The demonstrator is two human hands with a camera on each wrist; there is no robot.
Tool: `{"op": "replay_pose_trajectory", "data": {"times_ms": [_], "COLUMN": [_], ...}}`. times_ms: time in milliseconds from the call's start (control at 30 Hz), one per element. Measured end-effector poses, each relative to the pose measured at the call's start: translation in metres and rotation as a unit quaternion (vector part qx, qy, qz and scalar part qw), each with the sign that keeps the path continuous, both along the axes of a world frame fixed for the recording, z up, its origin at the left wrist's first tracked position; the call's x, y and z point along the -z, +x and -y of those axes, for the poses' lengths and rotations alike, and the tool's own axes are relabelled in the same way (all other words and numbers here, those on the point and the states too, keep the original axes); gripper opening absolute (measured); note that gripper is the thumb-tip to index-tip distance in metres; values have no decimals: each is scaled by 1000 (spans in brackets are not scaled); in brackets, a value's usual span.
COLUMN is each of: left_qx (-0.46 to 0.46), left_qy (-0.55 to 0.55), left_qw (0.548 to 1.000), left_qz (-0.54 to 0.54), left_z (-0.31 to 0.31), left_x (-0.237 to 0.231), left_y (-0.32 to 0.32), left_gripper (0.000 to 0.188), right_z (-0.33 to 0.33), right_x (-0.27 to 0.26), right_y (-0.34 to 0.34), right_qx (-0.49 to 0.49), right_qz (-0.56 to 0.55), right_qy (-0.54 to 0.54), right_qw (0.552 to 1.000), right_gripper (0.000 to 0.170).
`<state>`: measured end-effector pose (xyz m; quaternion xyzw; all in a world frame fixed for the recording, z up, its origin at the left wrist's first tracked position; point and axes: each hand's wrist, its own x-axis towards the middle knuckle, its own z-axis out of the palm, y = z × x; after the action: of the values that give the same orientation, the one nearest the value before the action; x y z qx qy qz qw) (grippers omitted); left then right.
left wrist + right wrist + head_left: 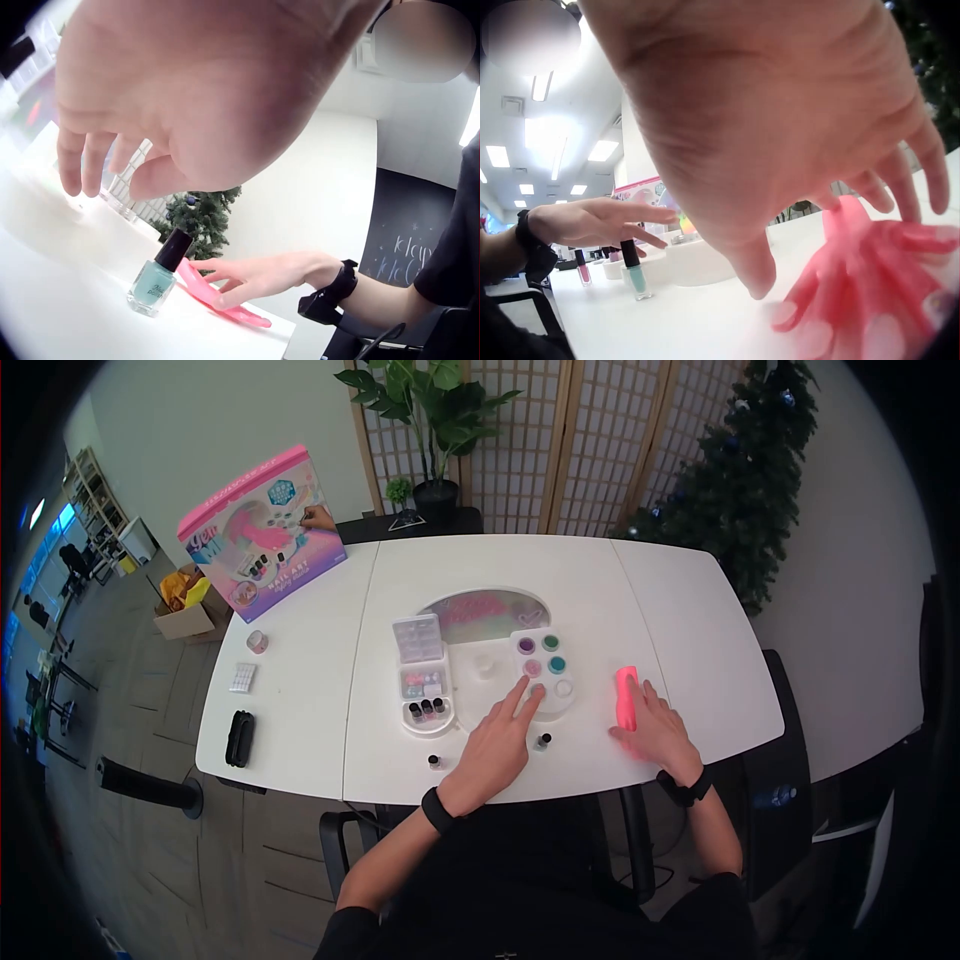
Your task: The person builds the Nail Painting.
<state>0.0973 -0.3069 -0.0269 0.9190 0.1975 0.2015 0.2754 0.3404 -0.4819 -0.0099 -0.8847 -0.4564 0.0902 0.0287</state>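
Note:
My left hand [490, 748] stretches over the white nail-art station [470, 670], index and middle fingertips right at the pots in its right-hand tray. Those pots include a purple pot [526, 646], a green pot [550, 643] and a teal pot [557, 665]. A teal nail polish bottle [152, 287] with a black cap stands upright beside this hand. On the right, my right hand [655, 730] hovers close over a pink model hand [859, 262] with pale nails, its fingers spread and fingertips near the model's wrist end. A pink polish bottle [583, 271] stands left of the teal one.
On the station's left side, an open clear-lidded case [420, 645] sits behind several black-capped bottles. Along the table's left lie a black case [239, 739], a small white pack [242, 678] and a round tub [257, 642]. The nail art box [262, 535] stands at the back left.

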Motion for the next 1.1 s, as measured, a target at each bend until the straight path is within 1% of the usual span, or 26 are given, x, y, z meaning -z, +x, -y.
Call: {"op": "replay_pose_trajectory", "data": {"times_ms": [67, 133, 200, 267, 367, 433, 467, 567, 600, 667, 700, 767, 867, 1000, 1100], "left_qx": [-1, 4, 14, 20, 17, 15, -4, -1, 1, 2, -3, -11, -25, -26, -10], "left_qy": [-10, -18, -19, -16, -22, -43, -50, -144, -188, -274, -273, -270, -287, -266, -258], "left_qw": [1000, 1000, 1000, 1000, 1000, 999, 999, 988, 980, 956, 956, 955, 949, 954, 955], "left_qz": [12, 6, 11, 15, 9, -13, -2, -47, -67, -101, -109, -124, -132, -139, -142], "left_z": [4, 10, 14, 14, 1, -16, -27, -64, -75, -97, -106, -124, -129, -126, -131], "left_x": [-9, -22, -36, -48, -67, -83, -79, -87, -89, -90, -84, -73, -69, -69, -54], "left_y": [-6, -14, -23, -33, -46, -52, -53, -52, -50, -48, -48, -41, -35, -27, -23], "left_gripper": [64, 56, 48, 42, 36, 35, 33, 37, 39, 43, 45, 49, 47, 39, 34], "right_z": [3, 2, -3, -11, -30, -50, -62, -101, -114, -135, -146, -162, -176, -181, -185], "right_x": [12, 11, 0, -23, -57, -74, -82, -102, -102, -95, -91, -69, -53, -47, -36], "right_y": [4, 7, 8, 6, -11, -29, -39, -70, -76, -88, -91, -92, -93, -94, -92], "right_qx": [-17, -6, 4, 9, -44, -105, -135, -158, -192, -211, -221, -232, -235, -245, -258], "right_qz": [-9, -30, -59, -97, -196, -192, -189, -191, -174, -169, -166, -148, -129, -113, -101], "right_qy": [4, 8, 26, 59, 146, 157, 164, 120, 127, 98, 87, 87, 84, 84, 93], "right_qw": [1000, 1000, 998, 994, 969, 963, 959, 961, 958, 958, 957, 958, 960, 959, 956], "right_gripper": [100, 97, 94, 92, 89, 89, 89, 86, 82, 76, 73, 72, 74, 73, 65]}}
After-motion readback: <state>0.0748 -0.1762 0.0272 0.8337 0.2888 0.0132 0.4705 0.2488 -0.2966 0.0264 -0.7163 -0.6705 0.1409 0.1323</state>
